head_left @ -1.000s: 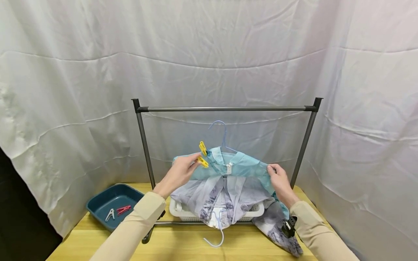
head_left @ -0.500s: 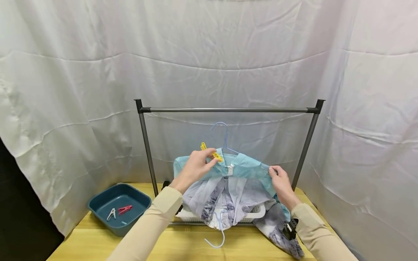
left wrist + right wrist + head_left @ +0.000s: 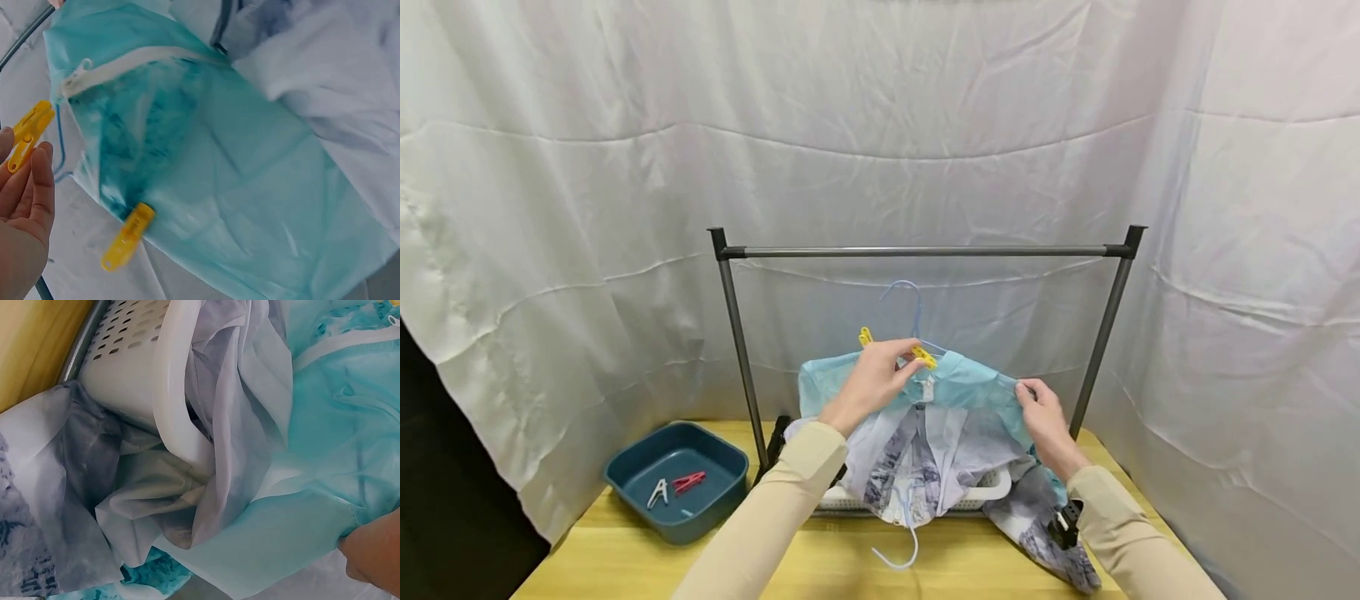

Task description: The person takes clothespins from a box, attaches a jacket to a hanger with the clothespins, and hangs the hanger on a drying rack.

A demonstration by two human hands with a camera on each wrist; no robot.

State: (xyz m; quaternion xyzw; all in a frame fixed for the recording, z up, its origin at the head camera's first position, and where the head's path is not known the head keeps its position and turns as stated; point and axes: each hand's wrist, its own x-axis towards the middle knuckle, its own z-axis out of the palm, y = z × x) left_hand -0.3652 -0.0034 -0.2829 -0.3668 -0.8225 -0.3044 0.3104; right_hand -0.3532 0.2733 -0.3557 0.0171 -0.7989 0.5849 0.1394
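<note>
In the head view, a light turquoise zip jacket (image 3: 973,375) is on a blue hanger (image 3: 917,312), its hook upward. My left hand (image 3: 876,377) pinches a yellow clothespin (image 3: 923,357) beside the collar; the left wrist view has this clothespin apart from the fabric. A second yellow clothespin (image 3: 128,237) grips the jacket's edge farther along. With thumb and fingers my right hand (image 3: 1047,423) holds the jacket's right shoulder. Below it lies a grey-lavender patterned jacket (image 3: 985,433) with another hanger (image 3: 913,554), whose hook points toward me.
Behind the garments stands a metal rack with a horizontal bar (image 3: 925,251). The grey-lavender jacket drapes over a white perforated basket (image 3: 178,381). A dark teal basin (image 3: 730,457) at left holds a white clothespin (image 3: 657,493) and a red clothespin (image 3: 688,482). Pale curtains surround the wooden table (image 3: 955,567).
My left hand has moved right, carrying its yellow clothespin from beside the clipped one to the collar. The right hand keeps its hold on the shoulder in nearly the same place.
</note>
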